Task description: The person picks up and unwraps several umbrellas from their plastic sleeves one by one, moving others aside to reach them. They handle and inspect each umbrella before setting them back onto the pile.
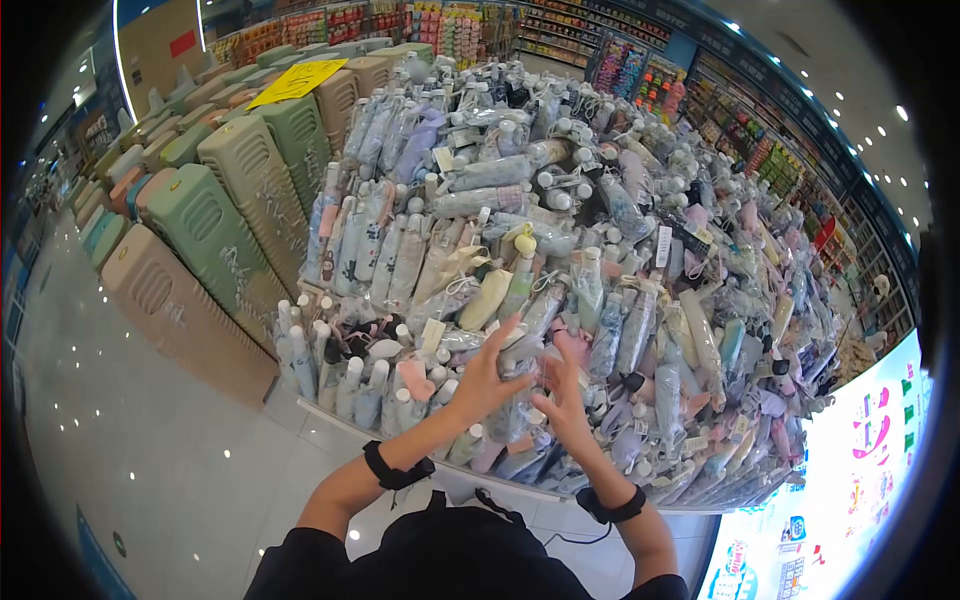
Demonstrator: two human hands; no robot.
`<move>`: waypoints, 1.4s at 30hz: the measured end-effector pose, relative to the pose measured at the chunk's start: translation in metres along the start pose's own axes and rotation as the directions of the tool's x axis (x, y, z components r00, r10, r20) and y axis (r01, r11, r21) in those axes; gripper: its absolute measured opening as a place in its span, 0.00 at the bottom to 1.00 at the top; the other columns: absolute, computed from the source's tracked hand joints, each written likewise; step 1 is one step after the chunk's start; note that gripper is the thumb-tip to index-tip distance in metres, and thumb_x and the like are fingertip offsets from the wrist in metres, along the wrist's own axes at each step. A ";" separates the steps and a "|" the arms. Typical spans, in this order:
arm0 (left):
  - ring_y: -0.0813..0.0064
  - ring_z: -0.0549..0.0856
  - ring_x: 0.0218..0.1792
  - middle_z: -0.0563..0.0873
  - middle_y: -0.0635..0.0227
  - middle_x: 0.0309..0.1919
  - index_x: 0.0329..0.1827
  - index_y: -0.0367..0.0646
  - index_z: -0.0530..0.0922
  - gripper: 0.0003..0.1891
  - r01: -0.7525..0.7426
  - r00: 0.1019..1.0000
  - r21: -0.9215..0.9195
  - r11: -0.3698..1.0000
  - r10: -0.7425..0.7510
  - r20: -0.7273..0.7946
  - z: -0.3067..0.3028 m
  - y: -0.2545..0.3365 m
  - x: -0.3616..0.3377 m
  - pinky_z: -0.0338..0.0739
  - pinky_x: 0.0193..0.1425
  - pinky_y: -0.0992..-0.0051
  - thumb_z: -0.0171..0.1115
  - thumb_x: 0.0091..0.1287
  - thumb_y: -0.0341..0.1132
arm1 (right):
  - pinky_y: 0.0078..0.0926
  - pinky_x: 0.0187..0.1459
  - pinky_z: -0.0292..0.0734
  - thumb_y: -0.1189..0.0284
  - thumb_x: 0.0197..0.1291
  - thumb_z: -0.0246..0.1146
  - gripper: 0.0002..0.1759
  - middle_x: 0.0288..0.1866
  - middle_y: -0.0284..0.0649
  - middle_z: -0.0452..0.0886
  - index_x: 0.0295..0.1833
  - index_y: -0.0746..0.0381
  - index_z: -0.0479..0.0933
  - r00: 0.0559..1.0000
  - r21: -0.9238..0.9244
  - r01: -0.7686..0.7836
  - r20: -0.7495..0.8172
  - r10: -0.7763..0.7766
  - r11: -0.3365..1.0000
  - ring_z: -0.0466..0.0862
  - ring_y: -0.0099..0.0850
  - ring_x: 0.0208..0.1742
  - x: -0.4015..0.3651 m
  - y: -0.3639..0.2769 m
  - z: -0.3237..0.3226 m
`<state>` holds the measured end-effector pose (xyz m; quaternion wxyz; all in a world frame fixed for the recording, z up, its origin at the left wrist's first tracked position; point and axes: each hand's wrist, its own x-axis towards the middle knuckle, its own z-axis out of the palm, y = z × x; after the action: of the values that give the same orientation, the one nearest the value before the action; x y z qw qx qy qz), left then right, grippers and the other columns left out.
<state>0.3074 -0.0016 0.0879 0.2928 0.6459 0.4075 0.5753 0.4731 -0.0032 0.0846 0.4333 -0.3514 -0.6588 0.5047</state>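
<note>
A large heap of folded umbrellas in clear plastic sleeves (490, 200) fills the middle of the head view. Over its near edge are both of my hands, side by side with a small gap between them. My left hand (485, 380) has its fingers apart and thumb stretched toward the right. My right hand (568, 395) is also spread, fingers pointing up and thumb out to the left. Wrapped umbrellas lie directly beneath and between the hands. Nothing is seen gripped in either hand. A yellow wrapped umbrella (487, 299) lies just beyond my left hand.
Green and beige suitcases (215, 215) stand in rows at the left, with a yellow sign (298, 82) on top. A bright lit panel (825, 490) is at the lower right. Stocked shelves (560, 35) line the back. Tiled floor (150, 460) shows at the lower left.
</note>
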 end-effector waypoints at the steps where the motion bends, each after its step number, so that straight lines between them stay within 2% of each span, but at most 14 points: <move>1: 0.56 0.77 0.50 0.75 0.52 0.52 0.62 0.46 0.65 0.31 -0.046 0.997 0.064 0.997 0.042 0.061 -0.010 0.009 0.004 0.73 0.51 0.68 0.67 0.55 0.34 | 0.36 0.61 0.61 0.66 0.50 0.69 0.51 0.64 0.46 0.64 0.73 0.56 0.42 1.000 -0.027 0.007 0.025 -0.006 1.000 0.66 0.37 0.64 -0.001 0.003 0.000; 4: 0.61 0.79 0.46 0.77 0.57 0.47 0.56 0.45 0.71 0.24 -0.021 0.998 0.060 0.998 0.018 0.061 -0.023 0.024 0.011 0.73 0.48 0.70 0.65 0.56 0.33 | 0.36 0.63 0.61 0.67 0.47 0.72 0.55 0.64 0.47 0.63 0.73 0.56 0.41 0.989 -0.065 -0.071 0.122 0.079 0.995 0.65 0.38 0.65 0.001 -0.006 0.003; 11: 0.74 0.79 0.41 0.80 0.64 0.39 0.49 0.37 0.74 0.19 0.056 0.998 -0.103 0.993 -0.053 0.037 -0.030 0.041 0.019 0.72 0.47 0.76 0.67 0.55 0.33 | 0.33 0.58 0.68 0.72 0.44 0.73 0.56 0.62 0.52 0.66 0.72 0.59 0.41 0.985 -0.213 0.159 -0.026 -0.168 0.964 0.72 0.37 0.59 0.016 -0.037 0.047; 14: 0.70 0.79 0.41 0.80 0.62 0.39 0.49 0.38 0.75 0.20 -0.190 0.978 0.190 0.963 0.169 0.123 -0.054 0.050 0.023 0.72 0.48 0.75 0.68 0.55 0.34 | 0.30 0.54 0.71 0.72 0.45 0.73 0.53 0.57 0.50 0.73 0.71 0.62 0.46 0.996 -0.068 -0.065 -0.069 0.061 0.996 0.76 0.34 0.54 0.009 -0.044 0.049; 17: 0.66 0.81 0.35 0.80 0.60 0.36 0.50 0.39 0.75 0.21 -0.333 0.933 0.318 0.887 0.262 0.246 -0.105 0.094 0.029 0.74 0.42 0.75 0.68 0.54 0.35 | 0.28 0.52 0.72 0.72 0.45 0.73 0.50 0.52 0.47 0.77 0.69 0.63 0.49 0.999 -0.218 -0.049 -0.022 0.045 0.975 0.78 0.32 0.51 0.003 -0.043 0.037; 19: 0.68 0.80 0.25 0.80 0.61 0.30 0.48 0.38 0.76 0.19 -0.241 0.936 0.275 0.931 0.147 0.320 -0.145 0.140 0.022 0.74 0.30 0.76 0.67 0.54 0.33 | 0.28 0.53 0.72 0.74 0.45 0.72 0.49 0.55 0.47 0.73 0.69 0.63 0.49 0.992 -0.261 -0.113 -0.082 0.094 0.959 0.76 0.32 0.53 -0.005 -0.037 0.020; 21: 0.73 0.75 0.14 0.76 0.68 0.18 0.41 0.40 0.79 0.18 -0.590 0.807 0.388 0.708 0.531 0.260 -0.172 0.170 0.018 0.66 0.17 0.76 0.71 0.46 0.33 | 0.27 0.53 0.72 0.75 0.46 0.72 0.48 0.58 0.47 0.70 0.69 0.63 0.49 0.979 -0.299 -0.181 -0.142 0.143 0.937 0.74 0.33 0.55 -0.010 -0.032 0.006; 24: 0.78 0.77 0.15 0.80 0.70 0.21 0.42 0.46 0.74 0.13 -0.609 0.791 0.398 0.686 0.557 0.251 -0.206 0.208 -0.009 0.72 0.16 0.78 0.58 0.64 0.44 | 0.29 0.56 0.69 0.83 0.45 0.68 0.50 0.59 0.45 0.67 0.69 0.62 0.43 0.962 0.015 -0.212 -0.171 0.211 0.977 0.70 0.33 0.58 -0.006 -0.066 0.006; 28: 0.58 0.78 0.24 0.80 0.55 0.33 0.56 0.62 0.68 0.19 -0.575 0.818 0.321 0.752 0.533 0.218 -0.217 0.240 -0.018 0.73 0.24 0.66 0.54 0.62 0.33 | 0.28 0.58 0.68 0.84 0.44 0.68 0.52 0.62 0.47 0.63 0.70 0.63 0.41 0.941 -0.127 -0.302 -0.199 0.274 0.945 0.68 0.33 0.60 -0.013 -0.070 -0.012; 34: 0.64 0.79 0.22 0.79 0.55 0.35 0.62 0.71 0.60 0.26 -0.714 0.700 0.309 0.628 0.639 0.320 -0.229 0.230 -0.008 0.76 0.22 0.68 0.52 0.64 0.32 | 0.27 0.56 0.68 0.81 0.43 0.70 0.50 0.59 0.48 0.65 0.67 0.63 0.45 0.914 -0.233 -0.277 -0.362 0.181 0.932 0.71 0.32 0.56 -0.032 -0.081 -0.048; 37: 0.78 0.76 0.13 0.79 0.69 0.19 0.43 0.48 0.71 0.16 -0.777 0.546 0.399 0.487 0.837 0.041 -0.216 0.203 0.018 0.74 0.15 0.81 0.50 0.68 0.52 | 0.25 0.55 0.68 0.76 0.40 0.73 0.59 0.65 0.51 0.56 0.70 0.68 0.37 0.877 -0.213 -0.356 -0.412 0.247 0.910 0.70 0.33 0.57 -0.024 -0.113 -0.062; 39: 0.78 0.74 0.13 0.78 0.67 0.18 0.36 0.37 0.75 0.15 -0.659 0.708 0.482 0.577 0.692 0.141 -0.240 0.203 0.020 0.69 0.15 0.81 0.53 0.66 0.43 | 0.24 0.55 0.68 0.75 0.39 0.74 0.62 0.67 0.51 0.53 0.71 0.69 0.34 0.880 -0.350 -0.294 -0.462 0.109 0.889 0.69 0.33 0.58 -0.027 -0.111 -0.094; 40: 0.76 0.75 0.13 0.78 0.68 0.17 0.29 0.35 0.79 0.14 -0.536 0.782 0.556 0.636 0.622 0.042 -0.241 0.204 0.021 0.68 0.16 0.80 0.57 0.63 0.39 | 0.29 0.53 0.72 0.83 0.41 0.68 0.59 0.57 0.50 0.68 0.72 0.61 0.34 0.852 -0.370 -0.297 -0.520 0.068 0.880 0.74 0.37 0.54 -0.027 -0.113 -0.102; 42: 0.79 0.75 0.16 0.77 0.69 0.20 0.42 0.33 0.75 0.13 -0.281 0.841 0.597 0.752 0.492 -0.225 -0.249 0.195 0.027 0.66 0.19 0.83 0.54 0.65 0.37 | 0.29 0.54 0.71 0.83 0.41 0.68 0.60 0.58 0.50 0.67 0.73 0.60 0.33 0.849 -0.369 -0.297 -0.524 0.067 0.881 0.73 0.37 0.55 -0.021 -0.118 -0.122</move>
<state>0.1000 -0.0977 0.3078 -0.1115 0.6529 0.4548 0.5953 0.5907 -0.0068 0.2090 0.4465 -0.6193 -0.5837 0.2763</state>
